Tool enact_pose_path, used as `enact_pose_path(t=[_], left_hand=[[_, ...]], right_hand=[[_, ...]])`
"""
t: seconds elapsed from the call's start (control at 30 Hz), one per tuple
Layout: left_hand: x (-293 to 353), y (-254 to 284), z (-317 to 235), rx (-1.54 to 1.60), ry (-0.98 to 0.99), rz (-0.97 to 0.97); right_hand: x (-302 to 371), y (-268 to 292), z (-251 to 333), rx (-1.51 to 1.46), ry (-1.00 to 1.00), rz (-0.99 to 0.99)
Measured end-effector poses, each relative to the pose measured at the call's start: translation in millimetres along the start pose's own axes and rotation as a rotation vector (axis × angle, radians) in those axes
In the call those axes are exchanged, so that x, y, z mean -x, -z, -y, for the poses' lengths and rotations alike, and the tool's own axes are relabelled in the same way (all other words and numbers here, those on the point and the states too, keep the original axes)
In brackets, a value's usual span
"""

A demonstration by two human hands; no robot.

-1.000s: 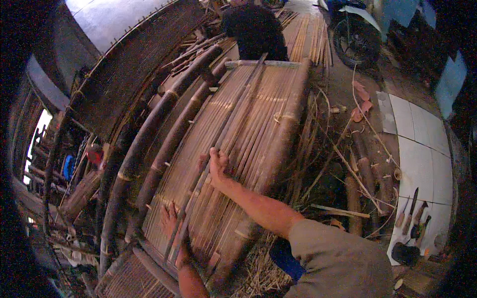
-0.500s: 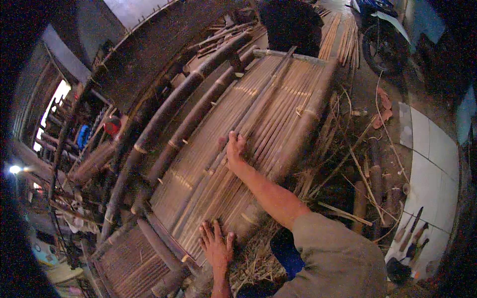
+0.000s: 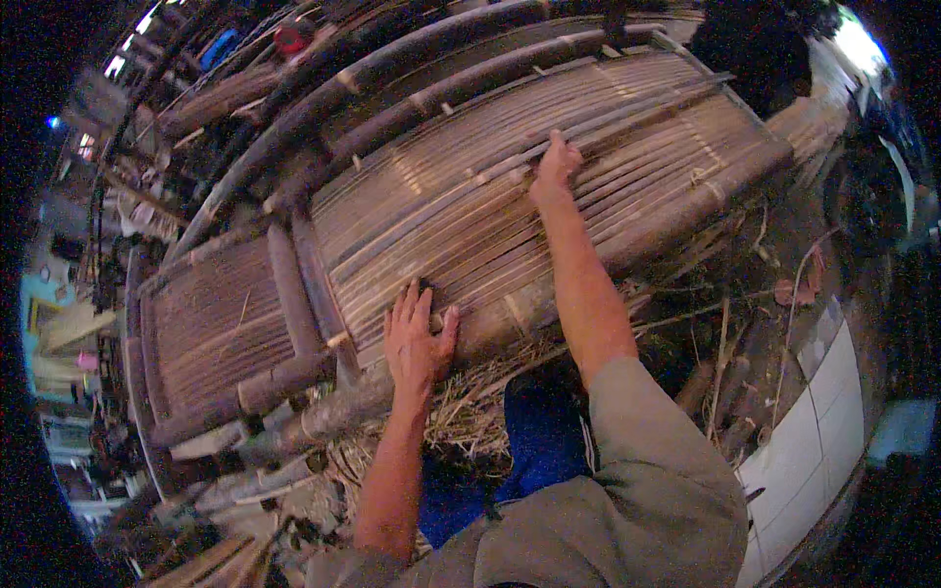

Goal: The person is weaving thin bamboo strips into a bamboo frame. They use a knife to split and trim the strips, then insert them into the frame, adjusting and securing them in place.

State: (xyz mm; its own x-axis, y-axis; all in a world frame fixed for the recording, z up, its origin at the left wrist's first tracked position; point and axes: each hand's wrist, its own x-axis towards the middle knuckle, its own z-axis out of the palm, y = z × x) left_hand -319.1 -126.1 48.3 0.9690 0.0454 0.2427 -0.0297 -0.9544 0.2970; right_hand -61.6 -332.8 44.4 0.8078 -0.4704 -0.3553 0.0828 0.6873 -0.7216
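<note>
A bamboo bench (image 3: 750,162) with a seat of narrow slats and thick round poles for its frame lies in front of me. Along its slats runs a long, dark bamboo strip (image 3: 652,103). My right hand (image 3: 557,171) is at the middle of the seat, on this strip, its fingers curled in and one finger pointing along it; what lies under the palm is hidden. Near the front pole, my left hand (image 3: 416,338) rests flat on the slats with its fingers spread.
A second slatted panel (image 3: 221,328) joins the bench at the left. Dry straw and shavings (image 3: 470,412) lie below the front pole. White tiles (image 3: 809,441) are at the lower right. Behind the bench are more poles and a red round thing (image 3: 291,39).
My view has turned, so the bench now lies more crosswise and more of the left panel shows. Both hands stay at about the same places on the slats.
</note>
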Motion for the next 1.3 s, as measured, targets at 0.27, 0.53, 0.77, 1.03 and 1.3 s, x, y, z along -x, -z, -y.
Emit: enact_pose_path(t=[0.27, 0.53, 0.77, 1.03, 1.3], left_hand=[[0.4, -1.5, -8.2, 0.060, -0.006, -0.097], [-7.8, -18.3, -13.5, 0.122, -0.086, -0.343], [2.7, -14.6, -11.4, 0.174, -0.199, -0.521], [25.5, 25.7, -19.3, 0.286, -0.216, -0.659], [67.7, 8.2, 28.8, 0.301, -0.218, -0.734]], right_hand=[[-37.7, 22.5, -6.9, -0.038, -0.006, 0.074], [-50.1, 37.9, -12.7, -0.075, 0.107, 0.080], [-35.2, 60.9, -28.5, 0.148, 0.084, 0.236], [15.1, 77.8, -40.8, 0.401, 0.151, 0.367], [95.0, 65.3, -31.9, 0.844, 0.597, 0.229]])
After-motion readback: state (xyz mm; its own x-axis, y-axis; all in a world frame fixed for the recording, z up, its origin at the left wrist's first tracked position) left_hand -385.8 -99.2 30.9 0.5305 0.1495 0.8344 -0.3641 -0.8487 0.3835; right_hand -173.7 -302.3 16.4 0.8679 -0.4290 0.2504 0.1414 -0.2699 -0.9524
